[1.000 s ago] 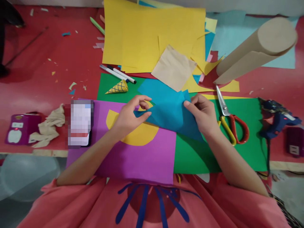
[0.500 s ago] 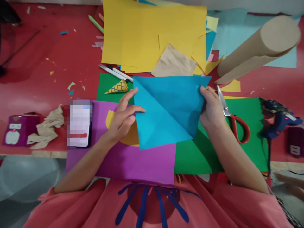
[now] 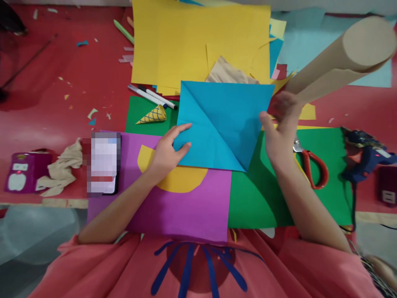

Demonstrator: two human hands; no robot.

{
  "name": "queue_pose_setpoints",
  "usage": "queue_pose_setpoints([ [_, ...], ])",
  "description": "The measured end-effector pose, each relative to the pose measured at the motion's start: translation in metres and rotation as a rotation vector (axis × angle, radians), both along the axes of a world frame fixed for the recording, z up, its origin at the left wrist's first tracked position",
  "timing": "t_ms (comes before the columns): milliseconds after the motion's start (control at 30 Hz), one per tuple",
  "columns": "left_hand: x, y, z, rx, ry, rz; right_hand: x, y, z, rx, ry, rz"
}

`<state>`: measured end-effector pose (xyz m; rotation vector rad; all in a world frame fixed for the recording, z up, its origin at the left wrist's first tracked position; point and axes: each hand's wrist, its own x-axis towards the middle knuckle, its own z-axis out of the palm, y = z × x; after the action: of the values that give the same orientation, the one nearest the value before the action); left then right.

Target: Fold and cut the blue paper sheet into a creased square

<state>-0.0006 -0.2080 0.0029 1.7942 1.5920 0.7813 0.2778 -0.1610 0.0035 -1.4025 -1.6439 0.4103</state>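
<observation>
A blue sheet of paper [image 3: 229, 120] with a diagonal crease spans the middle, above the purple and green sheets. My left hand [image 3: 169, 153] holds its left edge, with the thumb and a finger on top; the other fingers are hidden. Beside the right edge, my right hand [image 3: 281, 132] is open, its fingers blurred and spread, the thumb tip close to the paper. Partly beneath the blue sheet lies a yellow-orange rounded paper piece [image 3: 182, 180]. Red-handled scissors [image 3: 313, 169] rest by my right wrist, their blades mostly hidden.
A patterned paper cone [image 3: 153, 115] and pens [image 3: 151, 96] lie at the left. Yellow sheets [image 3: 198, 33] cover the back, beside a brown paper roll [image 3: 338, 62]. A phone [image 3: 104, 163] lies left, a blue glue gun [image 3: 369, 161] right.
The blue sheet has moved away from my body and lies flatter. My right hand has let go of its right edge and opened. More of the yellow-orange piece shows.
</observation>
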Motion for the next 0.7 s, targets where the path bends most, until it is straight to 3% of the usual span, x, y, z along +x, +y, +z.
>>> queue_pose_setpoints([
  [67,0.003,0.0,-0.001,0.038,0.04,0.006,-0.01,-0.019,0.021,0.084,-0.324,0.06],
  [133,0.006,0.0,-0.002,0.068,0.071,0.006,-0.021,-0.035,0.031,0.071,-0.515,0.38],
  [233,0.012,0.002,-0.003,0.087,0.119,0.004,-0.035,-0.042,0.023,-0.084,-0.573,0.641],
  [367,0.016,0.007,-0.004,0.061,0.133,-0.02,-0.04,-0.033,-0.004,-0.204,-0.622,0.555],
  [467,0.014,0.01,-0.009,0.02,0.06,-0.02,-0.037,-0.03,-0.013,-0.245,-0.675,0.508],
  [567,0.008,0.011,-0.018,0.005,-0.133,-0.038,-0.036,-0.036,-0.011,-0.274,-0.711,0.503],
  [700,0.007,0.011,-0.023,-0.052,-0.541,-0.058,-0.037,-0.047,-0.007,-0.318,-0.709,0.497],
])
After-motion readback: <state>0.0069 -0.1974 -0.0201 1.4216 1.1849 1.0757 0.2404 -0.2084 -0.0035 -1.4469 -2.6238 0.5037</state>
